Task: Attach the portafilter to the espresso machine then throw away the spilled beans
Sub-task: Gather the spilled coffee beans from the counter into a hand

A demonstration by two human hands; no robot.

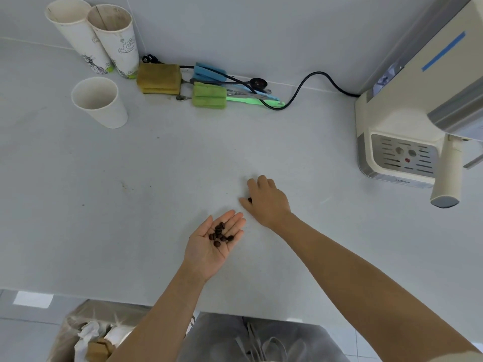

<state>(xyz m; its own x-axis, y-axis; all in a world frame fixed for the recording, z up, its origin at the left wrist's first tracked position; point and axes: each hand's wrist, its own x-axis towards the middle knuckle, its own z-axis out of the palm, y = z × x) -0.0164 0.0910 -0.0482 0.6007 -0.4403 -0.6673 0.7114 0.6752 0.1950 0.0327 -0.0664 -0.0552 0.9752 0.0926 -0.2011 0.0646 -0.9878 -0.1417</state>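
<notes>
My left hand (209,246) lies palm up over the white counter (130,205), cupping several dark coffee beans (219,232). Just to its right, my right hand (266,202) is palm down on the counter, fingers pinched around a single bean (249,199) that peeks out at the thumb. The cream espresso machine (407,121) stands at the right edge. The portafilter's cream handle (447,176) sticks out from under the machine's head, toward me. Its basket end is hidden.
Three paper cups (99,103) stand at the back left. Sponges (159,78), brushes (209,95) and a black power cord (308,79) lie along the wall. A lined trash bin (88,333) with crumpled paper sits on the floor, below the counter's front edge, at the left.
</notes>
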